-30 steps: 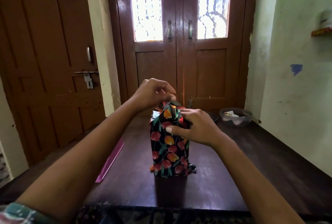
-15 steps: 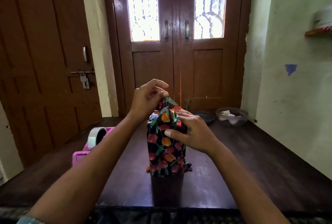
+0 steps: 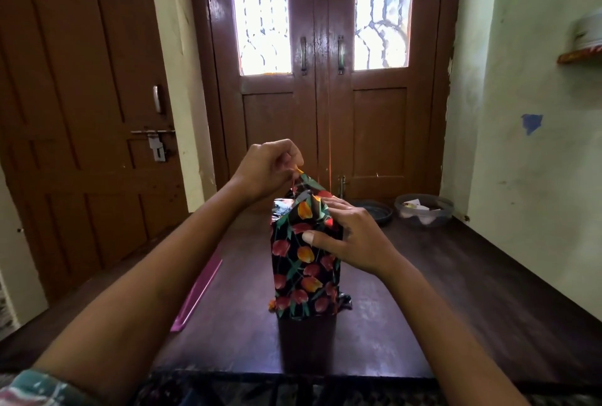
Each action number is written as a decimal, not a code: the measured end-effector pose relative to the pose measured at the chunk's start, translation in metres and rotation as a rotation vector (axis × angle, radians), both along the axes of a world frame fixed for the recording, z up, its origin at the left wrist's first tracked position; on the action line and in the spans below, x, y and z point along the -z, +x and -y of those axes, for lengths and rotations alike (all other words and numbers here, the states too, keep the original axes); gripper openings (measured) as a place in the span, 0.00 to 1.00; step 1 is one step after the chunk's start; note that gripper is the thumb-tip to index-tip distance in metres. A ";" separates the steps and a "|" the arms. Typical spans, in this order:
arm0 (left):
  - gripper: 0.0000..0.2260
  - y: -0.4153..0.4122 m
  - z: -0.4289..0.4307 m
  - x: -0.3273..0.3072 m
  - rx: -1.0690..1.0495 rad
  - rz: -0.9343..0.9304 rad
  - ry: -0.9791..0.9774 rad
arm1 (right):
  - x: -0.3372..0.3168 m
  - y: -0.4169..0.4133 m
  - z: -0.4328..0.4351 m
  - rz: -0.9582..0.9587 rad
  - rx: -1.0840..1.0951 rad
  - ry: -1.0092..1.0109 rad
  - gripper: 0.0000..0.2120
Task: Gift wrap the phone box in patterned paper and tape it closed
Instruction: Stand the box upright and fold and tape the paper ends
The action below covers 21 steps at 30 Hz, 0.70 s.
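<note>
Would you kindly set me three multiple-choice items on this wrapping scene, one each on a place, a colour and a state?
1. The pink object lies: A) on the table, left of the wrapped box; B) on top of it; C) to its right.
2. The background of the paper is: A) white; B) black; C) yellow.
3. The left hand: A) lies flat; B) pinches the top flap; C) holds scissors.
Key: 1 A, it shows on the tabletop at the box's left; 2 B, black surrounds the red and orange print; 3 B, its fingertips close on the raised flap.
</note>
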State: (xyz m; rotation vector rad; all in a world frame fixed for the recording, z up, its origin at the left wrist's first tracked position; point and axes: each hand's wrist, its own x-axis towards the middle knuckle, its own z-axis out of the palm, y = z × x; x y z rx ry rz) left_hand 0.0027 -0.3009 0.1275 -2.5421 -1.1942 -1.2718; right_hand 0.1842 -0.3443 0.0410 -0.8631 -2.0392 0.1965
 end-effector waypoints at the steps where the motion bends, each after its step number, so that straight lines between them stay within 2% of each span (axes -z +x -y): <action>1: 0.09 0.001 0.000 0.001 0.017 0.039 -0.077 | 0.000 0.000 0.001 0.002 0.003 -0.005 0.25; 4: 0.13 0.000 0.004 0.000 0.167 0.141 -0.467 | -0.001 0.000 0.001 0.008 0.002 -0.004 0.25; 5: 0.13 0.000 0.004 0.001 0.174 0.157 -0.519 | 0.000 0.000 0.001 0.008 0.002 0.000 0.25; 8: 0.06 0.005 -0.001 0.005 0.140 0.233 -0.415 | 0.002 -0.001 0.000 0.011 0.010 -0.007 0.28; 10: 0.04 0.008 -0.005 0.005 0.157 0.221 -0.317 | 0.003 0.000 0.000 0.012 0.014 -0.003 0.28; 14: 0.07 0.005 -0.001 0.002 0.156 -0.039 -0.019 | 0.003 0.002 0.003 -0.008 -0.010 0.009 0.25; 16: 0.09 0.000 0.001 0.002 0.173 -0.074 0.064 | 0.002 0.002 0.003 -0.014 -0.023 0.017 0.25; 21: 0.10 -0.017 0.024 -0.001 0.134 0.129 0.034 | -0.001 0.002 0.001 0.060 0.035 0.061 0.29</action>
